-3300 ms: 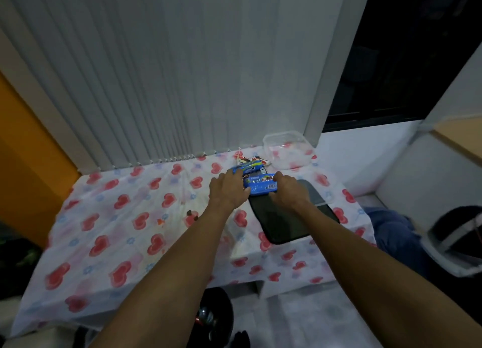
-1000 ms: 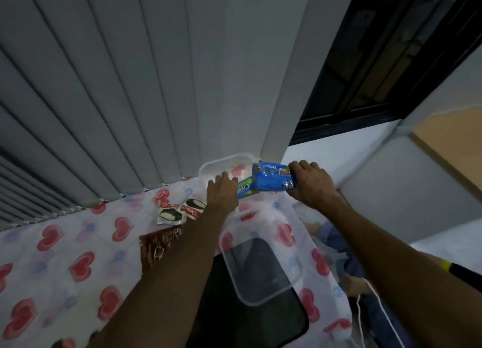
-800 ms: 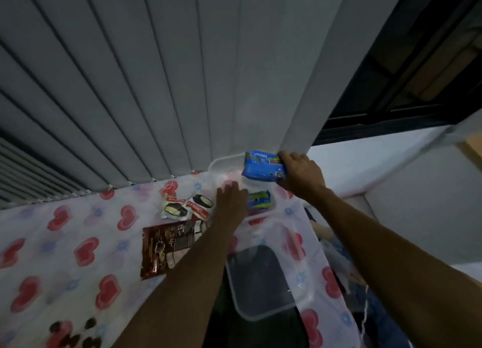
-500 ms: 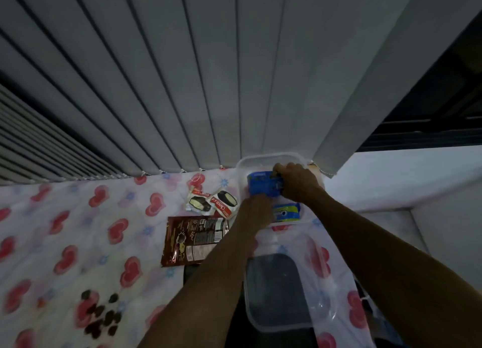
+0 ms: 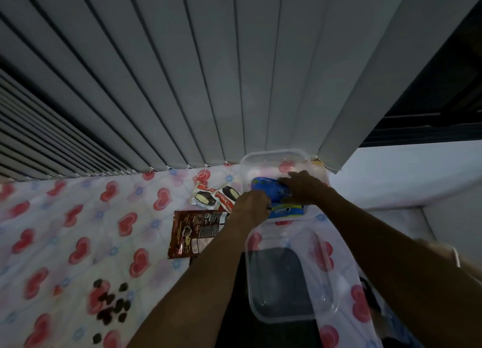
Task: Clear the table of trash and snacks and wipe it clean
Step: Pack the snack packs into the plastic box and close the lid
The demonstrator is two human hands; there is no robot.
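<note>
Both hands reach into the clear container (image 5: 273, 156): right hand (image 5: 303, 184) grips a blue snack pack (image 5: 268, 190), left hand (image 5: 250, 208) curls beside an Oreo pack (image 5: 287, 210). Outside lie a brown wrapper (image 5: 194, 231) and two "Choco Pie" packets (image 5: 215, 196).

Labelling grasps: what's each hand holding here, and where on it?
Right hand grips the blue snack packet by its right end, inside the clear plastic container. Left hand rests at the container's near rim; any grip there is hidden.
</note>
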